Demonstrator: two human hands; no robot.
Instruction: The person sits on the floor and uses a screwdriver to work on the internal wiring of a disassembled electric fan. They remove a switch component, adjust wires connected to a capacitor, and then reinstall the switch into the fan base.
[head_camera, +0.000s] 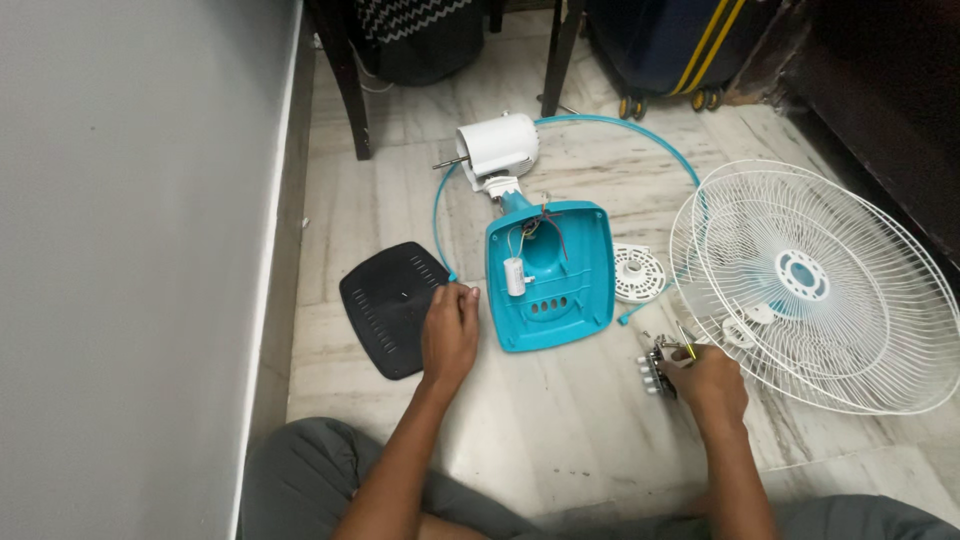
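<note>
Head view: right hand (706, 382) curled around switch block (655, 372).

wall (130, 250): plain pale grey surface filling the left side.
floor (560, 430): glossy veined marble tiles.
fan guards (820, 285): two white wire grilles, overlapping, lying at right.
motor (497, 148): white cylinder with shaft pointing left, at centre top.
suitcase (680, 45): dark blue with yellow stripes, on wheels, top right.
chair legs (345, 80): dark wood, upright, near the wall.
</note>
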